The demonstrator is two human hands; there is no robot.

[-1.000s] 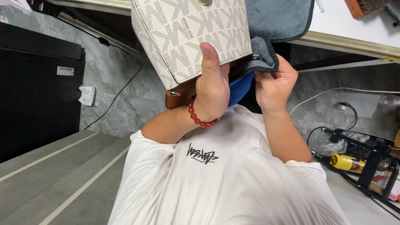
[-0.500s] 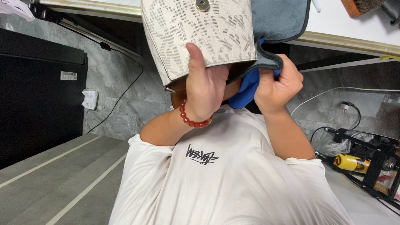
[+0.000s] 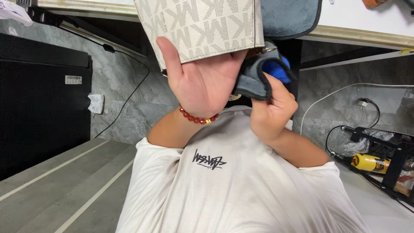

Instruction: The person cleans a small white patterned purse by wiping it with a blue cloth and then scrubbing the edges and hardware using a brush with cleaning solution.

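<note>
In the head view there are two hands, one bag and one grey cloth: the left hand (image 3: 202,84), palm spread flat with a red bead bracelet (image 3: 197,117) on its wrist, props the cream patterned bag (image 3: 202,26) from below at the edge of the surface (image 3: 362,34). The right hand (image 3: 271,108) pinches the cloth (image 3: 254,80), bunched around something blue (image 3: 276,71), just beside the bag's lower corner. The bag's top is cut off, its inside is hidden, and the blue thing cannot be made out.
</note>
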